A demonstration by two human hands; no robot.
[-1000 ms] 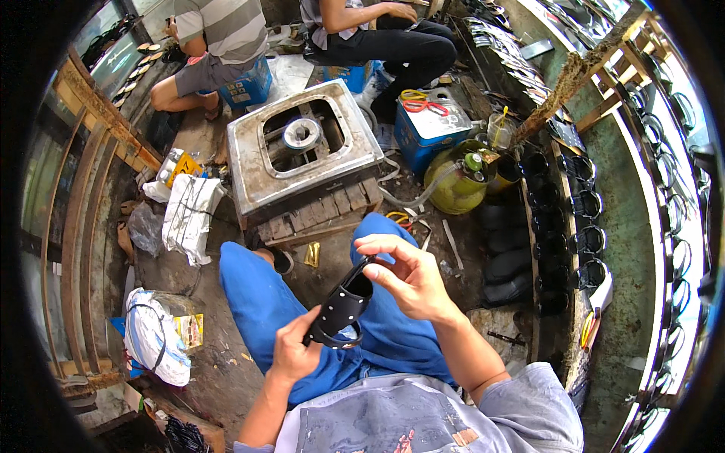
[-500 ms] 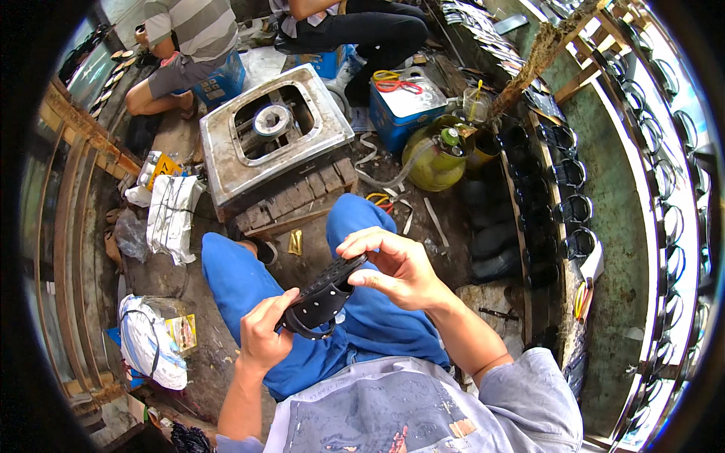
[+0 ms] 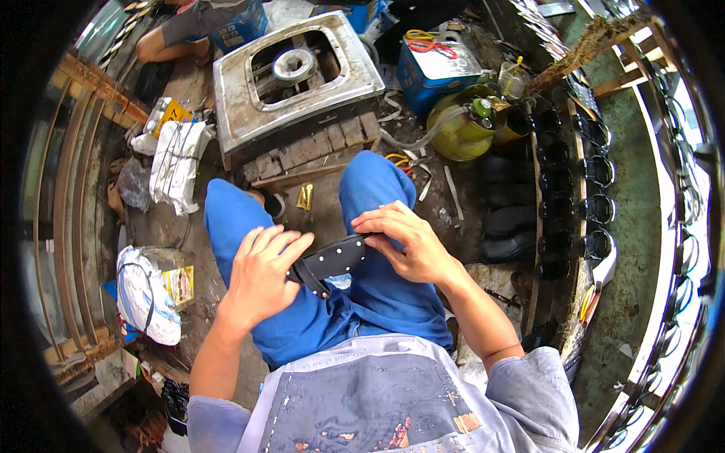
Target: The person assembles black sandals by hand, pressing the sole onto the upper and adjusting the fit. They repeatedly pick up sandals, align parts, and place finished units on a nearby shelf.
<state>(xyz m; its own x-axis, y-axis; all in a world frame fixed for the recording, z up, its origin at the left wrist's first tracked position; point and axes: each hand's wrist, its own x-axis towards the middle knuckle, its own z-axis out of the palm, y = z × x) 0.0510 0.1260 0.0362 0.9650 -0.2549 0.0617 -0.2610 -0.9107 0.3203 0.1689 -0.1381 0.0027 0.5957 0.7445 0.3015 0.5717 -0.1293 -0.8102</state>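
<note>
Between my hands, above my lap, is a black sandal point(image 3: 337, 257) with white studs on its upper and a narrow strap. It lies tilted, its right end higher than its left. My left hand point(image 3: 260, 270) grips the strap end, the fingers laid over it and partly hiding it. At the other end, my right hand point(image 3: 404, 240) pinches the sandal between thumb and fingers. The sole is mostly turned out of sight.
Ahead stands a metal stove point(image 3: 234, 113) with a round burner. To its right are a blue box point(image 3: 434, 87) and a green gas cylinder point(image 3: 461, 124). Racks of black footwear point(image 3: 555, 192) line the right side. White bundles point(image 3: 177, 162) and a tied sack point(image 3: 147, 294) lie left.
The sandal has turned so its studded upper faces me more and its treaded sole has gone from view. My left hand has shifted over its end. The view has tipped downward.
</note>
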